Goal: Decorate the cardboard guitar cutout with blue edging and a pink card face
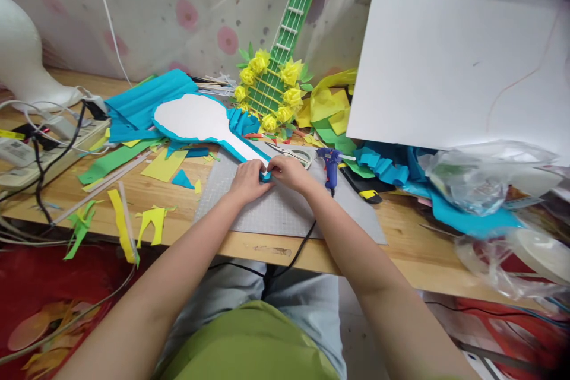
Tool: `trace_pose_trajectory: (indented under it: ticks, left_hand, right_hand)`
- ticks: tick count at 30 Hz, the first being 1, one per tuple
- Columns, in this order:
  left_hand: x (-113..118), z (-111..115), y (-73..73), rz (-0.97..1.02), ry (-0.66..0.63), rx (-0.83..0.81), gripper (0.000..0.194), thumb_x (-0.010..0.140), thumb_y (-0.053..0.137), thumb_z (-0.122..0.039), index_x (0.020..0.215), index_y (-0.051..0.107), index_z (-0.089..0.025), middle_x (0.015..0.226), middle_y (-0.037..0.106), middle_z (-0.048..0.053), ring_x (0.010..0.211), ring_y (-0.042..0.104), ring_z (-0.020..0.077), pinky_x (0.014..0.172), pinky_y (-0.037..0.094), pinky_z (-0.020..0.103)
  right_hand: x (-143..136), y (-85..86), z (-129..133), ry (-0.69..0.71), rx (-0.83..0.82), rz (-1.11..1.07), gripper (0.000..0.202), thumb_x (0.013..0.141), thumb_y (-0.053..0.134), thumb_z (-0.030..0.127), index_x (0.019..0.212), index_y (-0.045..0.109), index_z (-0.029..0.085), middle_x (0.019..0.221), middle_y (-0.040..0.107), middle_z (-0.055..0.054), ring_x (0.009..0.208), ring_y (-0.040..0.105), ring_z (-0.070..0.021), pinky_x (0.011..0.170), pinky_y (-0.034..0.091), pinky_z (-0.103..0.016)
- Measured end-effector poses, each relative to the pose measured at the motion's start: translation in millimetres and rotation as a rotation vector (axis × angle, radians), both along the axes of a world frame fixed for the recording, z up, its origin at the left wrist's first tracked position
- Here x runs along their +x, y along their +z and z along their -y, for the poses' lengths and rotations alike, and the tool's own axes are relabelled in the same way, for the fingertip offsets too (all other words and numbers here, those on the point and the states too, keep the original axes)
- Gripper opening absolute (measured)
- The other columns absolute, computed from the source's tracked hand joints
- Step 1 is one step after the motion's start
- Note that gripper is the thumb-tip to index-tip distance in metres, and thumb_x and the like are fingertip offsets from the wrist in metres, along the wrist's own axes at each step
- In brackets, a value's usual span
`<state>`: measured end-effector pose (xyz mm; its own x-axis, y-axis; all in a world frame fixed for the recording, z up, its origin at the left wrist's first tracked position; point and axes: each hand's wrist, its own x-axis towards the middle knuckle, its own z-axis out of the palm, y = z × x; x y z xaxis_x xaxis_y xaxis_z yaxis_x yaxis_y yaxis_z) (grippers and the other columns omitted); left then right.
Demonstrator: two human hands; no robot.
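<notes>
A white guitar-shaped cutout (191,119) edged with blue crepe paper lies on the table, its narrow neck pointing toward me. My left hand (250,181) closes on the near end of the neck from the left. My right hand (288,173) pinches the same end from the right, fingers curled at the blue edging (265,177). The two hands nearly meet there, and the fingertips partly hide the paper. Just beyond my right hand lie scissors (300,157) with pale handles. A blue glue gun (331,167) rests to the right on the grey cutting mat (262,215).
A green paper guitar (285,41) with yellow flowers leans against the wall. Blue crepe paper (146,98) and yellow and green scraps (164,164) litter the left. A power strip (53,148) stands far left. A white board (445,65) and plastic wrapping (472,181) occupy the right.
</notes>
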<state>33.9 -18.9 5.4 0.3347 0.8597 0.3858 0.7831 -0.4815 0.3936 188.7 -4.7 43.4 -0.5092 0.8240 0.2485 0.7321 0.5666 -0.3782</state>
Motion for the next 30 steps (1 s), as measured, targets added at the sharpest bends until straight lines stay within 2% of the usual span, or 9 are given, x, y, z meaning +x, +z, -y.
trace_pose_trajectory:
  ticks: [5, 10, 16, 26, 30]
  left_hand:
    - [4, -1, -0.5, -0.013, 0.029, 0.003, 0.021, 0.069, 0.059, -0.025, 0.083, 0.044, -0.02, 0.087, 0.056, 0.005, 0.088, 0.052, 0.0232, 0.077, 0.037, 0.035]
    - [4, -2, -1.4, 0.029, 0.014, -0.016, 0.026, 0.063, 0.061, -0.022, 0.082, 0.043, -0.021, 0.086, 0.055, 0.004, 0.087, 0.051, 0.0222, 0.077, 0.037, 0.034]
    - [4, -1, 1.4, 0.031, 0.027, -0.045, 0.03, 0.06, 0.062, -0.021, 0.081, 0.042, -0.021, 0.086, 0.055, 0.003, 0.086, 0.05, 0.0219, 0.078, 0.037, 0.035]
    - [4, -1, 4.0, 0.007, 0.028, -0.067, 0.025, 0.06, 0.059, -0.021, 0.079, 0.043, -0.021, 0.082, 0.054, 0.004, 0.085, 0.05, 0.0238, 0.074, 0.038, 0.036]
    - [2, -1, 3.7, 0.099, 0.004, -0.079, 0.018, 0.065, 0.057, -0.026, 0.078, 0.045, -0.021, 0.081, 0.056, 0.003, 0.083, 0.052, 0.0217, 0.075, 0.039, 0.035]
  right_hand:
    - [6, 0.2, -1, 0.031, -0.012, -0.035, 0.02, 0.069, 0.049, 0.005, 0.077, 0.063, 0.016, 0.076, 0.061, -0.003, 0.072, 0.053, -0.0135, 0.067, 0.037, -0.023]
    - [22, -5.0, -6, 0.056, -0.018, -0.03, 0.027, 0.067, 0.053, 0.008, 0.091, 0.062, 0.017, 0.091, 0.059, -0.004, 0.077, 0.053, -0.014, 0.071, 0.038, -0.024]
    - [31, -17.0, -18, 0.013, 0.005, -0.028, 0.021, 0.066, 0.049, 0.003, 0.073, 0.063, 0.017, 0.083, 0.059, -0.004, 0.08, 0.053, -0.015, 0.073, 0.038, -0.025]
    - [21, -0.8, -33, 0.019, -0.034, 0.112, 0.011, 0.069, 0.057, 0.011, 0.075, 0.065, 0.017, 0.078, 0.063, -0.003, 0.073, 0.052, -0.0138, 0.066, 0.036, -0.023]
    - [18, -0.7, -40, -0.008, -0.088, 0.115, 0.011, 0.068, 0.061, 0.013, 0.076, 0.066, 0.017, 0.076, 0.064, -0.001, 0.071, 0.053, -0.0131, 0.064, 0.035, -0.022]
